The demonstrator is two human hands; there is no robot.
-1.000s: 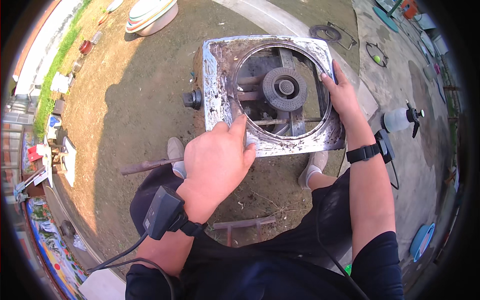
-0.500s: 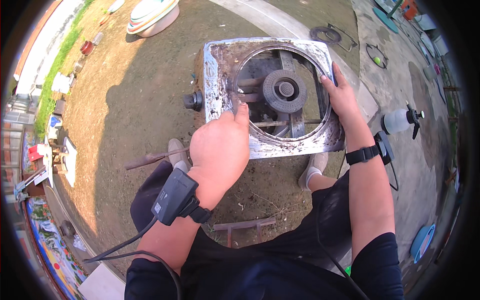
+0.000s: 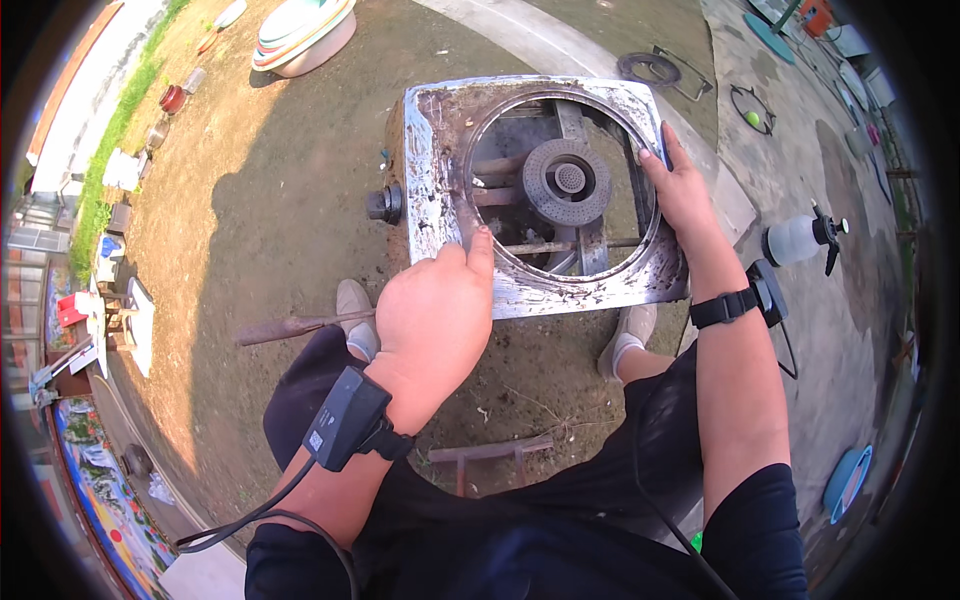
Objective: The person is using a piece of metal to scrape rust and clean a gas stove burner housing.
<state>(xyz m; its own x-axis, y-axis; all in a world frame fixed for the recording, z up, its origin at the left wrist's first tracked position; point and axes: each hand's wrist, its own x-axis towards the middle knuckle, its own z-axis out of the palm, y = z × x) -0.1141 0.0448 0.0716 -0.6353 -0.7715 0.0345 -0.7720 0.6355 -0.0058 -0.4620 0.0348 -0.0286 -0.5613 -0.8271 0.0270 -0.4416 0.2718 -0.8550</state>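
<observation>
A single-burner gas stove [image 3: 540, 297] lies in front of me, its metal top stained with rust and dark grime. Inside its round opening sits a grey burner head [image 3: 565, 182]. My left hand [image 3: 432, 312] is closed around a wooden-handled tool [image 3: 277, 330]. The handle sticks out to the left; a narrow greyish piece at my fingertips, seemingly its blade, meets the top left of the opening, and the rest is hidden by my fist. My right hand [image 3: 680, 190] grips the stove's right edge, thumb on top beside the ring. A black knob [image 3: 384, 203] juts from the stove's left side.
A spray bottle [image 3: 795, 240] stands on the concrete to the right. Beyond the stove lie a dark ring [image 3: 648, 68] and a wire rack. Stacked basins [image 3: 305, 35] are at far left, a blue basin [image 3: 848, 485] at lower right. A small bench [image 3: 490, 449] is between my legs.
My left hand and the tool have slid a short way down and left across the stove top. My right hand keeps its grip on the edge.
</observation>
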